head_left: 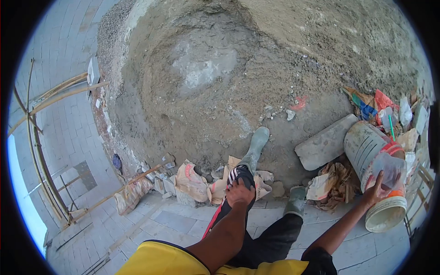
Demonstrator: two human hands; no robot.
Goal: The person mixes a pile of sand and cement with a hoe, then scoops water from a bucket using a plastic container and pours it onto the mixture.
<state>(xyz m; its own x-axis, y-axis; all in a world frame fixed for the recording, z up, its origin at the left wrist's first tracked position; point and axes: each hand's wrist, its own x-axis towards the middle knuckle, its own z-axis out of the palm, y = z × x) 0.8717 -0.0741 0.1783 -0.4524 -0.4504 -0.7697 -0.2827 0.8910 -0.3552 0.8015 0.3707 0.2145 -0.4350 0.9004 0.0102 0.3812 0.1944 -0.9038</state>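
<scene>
My left hand (240, 192) rests on my bent knee, fingers spread over the dark striped trouser leg, holding nothing. Out to the right, my right hand (376, 190) grips a clear plastic container (389, 170), with fingers along its near side. Just behind the container lies a dirty white bucket (364, 144) with dark printed lines. Below my right hand is another whitish bucket (386, 215), its mouth facing down toward the paving. A green straw (391, 127) sticks up beyond the container; whether it belongs to it I cannot tell.
A heap of sandy soil (311, 27) surrounds a hollow with wet grey mix (206, 64). My rubber boots (259, 140) stand near torn paper bags (191, 182). A concrete block (325, 142) lies beside the bucket, with litter (366, 103) behind. Bamboo poles (39, 151) stand left.
</scene>
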